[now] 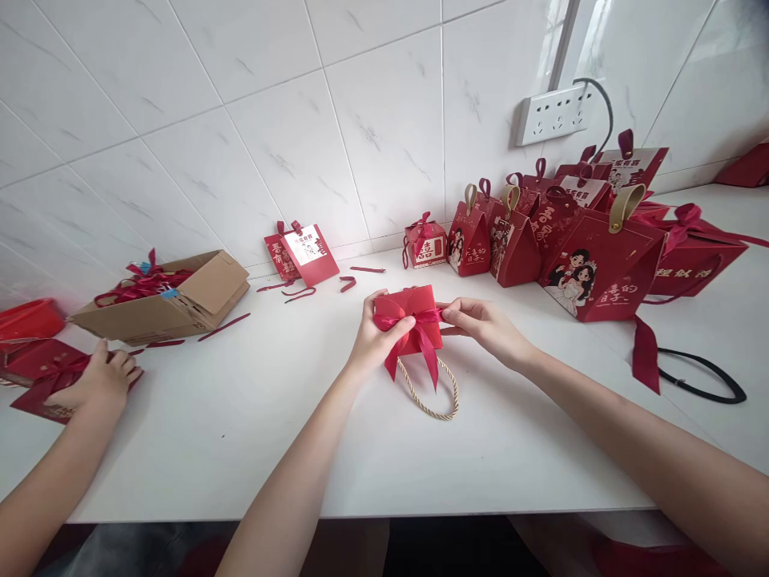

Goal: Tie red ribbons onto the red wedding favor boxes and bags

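A small red gift box (414, 308) lies on the white counter (252, 417) in front of me, with a red ribbon bow (417, 340) tied across it and a gold rope handle (436, 397) looping toward me. My left hand (377, 336) pinches the left loop of the ribbon, fingers closed. My right hand (484, 324) pinches the ribbon at the box's right side, fingers closed too.
Another person's hand (99, 381) rests on a flat red box at the far left. A cardboard box (168, 300) holds red ribbons. Several finished red gift boxes (592, 268) stand at the back right below a wall socket (553, 116). Loose ribbons (300, 290) lie near the wall.
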Demonstrator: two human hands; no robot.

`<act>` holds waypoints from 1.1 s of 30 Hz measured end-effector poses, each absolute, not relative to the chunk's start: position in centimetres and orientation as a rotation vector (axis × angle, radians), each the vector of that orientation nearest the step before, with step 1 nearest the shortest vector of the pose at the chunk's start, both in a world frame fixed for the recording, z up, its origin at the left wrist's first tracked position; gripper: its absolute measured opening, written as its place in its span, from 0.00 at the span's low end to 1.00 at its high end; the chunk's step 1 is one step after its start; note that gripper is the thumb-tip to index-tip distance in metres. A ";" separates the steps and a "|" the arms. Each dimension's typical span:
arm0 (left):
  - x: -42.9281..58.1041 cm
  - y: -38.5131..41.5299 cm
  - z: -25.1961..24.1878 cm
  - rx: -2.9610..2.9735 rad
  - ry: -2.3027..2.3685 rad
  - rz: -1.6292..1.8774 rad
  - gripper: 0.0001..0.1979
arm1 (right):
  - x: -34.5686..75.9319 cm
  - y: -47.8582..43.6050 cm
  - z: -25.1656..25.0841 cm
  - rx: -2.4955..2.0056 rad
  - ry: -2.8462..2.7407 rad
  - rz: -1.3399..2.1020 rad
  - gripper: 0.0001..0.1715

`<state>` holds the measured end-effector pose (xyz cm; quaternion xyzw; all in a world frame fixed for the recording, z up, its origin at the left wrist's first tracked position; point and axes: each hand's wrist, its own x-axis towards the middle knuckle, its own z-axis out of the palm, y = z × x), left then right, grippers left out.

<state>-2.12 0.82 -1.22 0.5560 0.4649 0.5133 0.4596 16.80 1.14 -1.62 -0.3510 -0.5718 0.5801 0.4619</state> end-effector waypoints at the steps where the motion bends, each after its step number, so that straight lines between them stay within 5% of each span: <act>1: -2.1 0.8 -1.2 1.368 1.147 1.263 0.29 | 16.8 1.1 -1.6 -0.861 -1.403 1.431 0.21; 24: -2.5 1.2 -1.5 1.323 1.150 1.300 0.31 | 16.8 1.1 -2.1 -0.858 -1.468 1.402 0.19; 25: -2.5 1.2 -1.4 1.289 1.146 1.291 0.30 | 16.7 1.1 -2.4 -0.851 -1.511 1.364 0.22; 29: -2.8 1.0 -0.9 1.257 1.068 1.167 0.32 | 16.3 0.9 -3.2 -0.835 -1.817 1.075 0.59; 33: -3.0 0.8 -1.0 1.316 1.024 1.138 0.34 | 16.5 0.8 -3.3 -0.801 -1.989 0.882 0.59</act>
